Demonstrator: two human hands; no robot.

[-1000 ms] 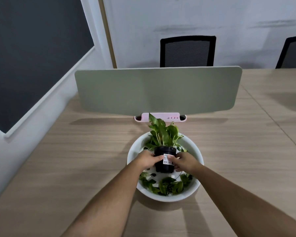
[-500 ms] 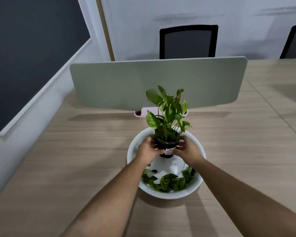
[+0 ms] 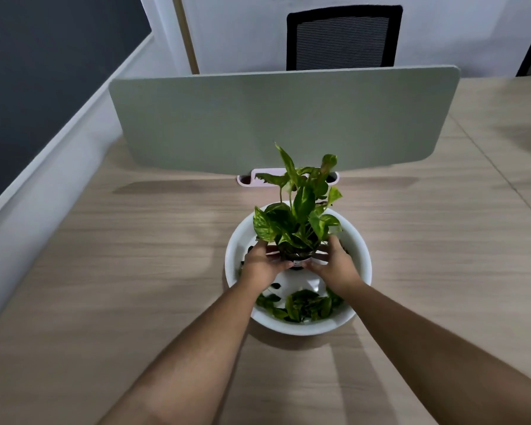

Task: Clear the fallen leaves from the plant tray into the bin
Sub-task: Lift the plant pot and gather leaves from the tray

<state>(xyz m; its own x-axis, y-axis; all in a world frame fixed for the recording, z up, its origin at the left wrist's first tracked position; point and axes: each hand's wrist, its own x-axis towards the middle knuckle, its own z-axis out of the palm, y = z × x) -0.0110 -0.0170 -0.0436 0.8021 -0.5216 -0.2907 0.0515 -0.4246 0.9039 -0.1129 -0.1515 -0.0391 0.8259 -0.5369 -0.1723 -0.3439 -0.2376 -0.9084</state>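
Observation:
A round white plant tray [image 3: 360,250] rests on the wooden desk in front of me. Several fallen green leaves [image 3: 304,306] lie in its near part. A small potted plant [image 3: 298,216] with variegated green leaves is held in the air above the tray. My left hand [image 3: 262,265] grips the black pot from the left and my right hand [image 3: 334,266] grips it from the right. The pot is mostly hidden by my fingers. No bin is in view.
A grey-green desk divider [image 3: 282,118] stands behind the tray, with a pink holder [image 3: 252,179] at its foot. A black mesh chair [image 3: 342,38] stands beyond it. A wall runs along the left of the desk [image 3: 120,286].
Both hands have lifted the potted plant up out of the tray, where it stood a second ago. The tray and the loose leaves have stayed in place.

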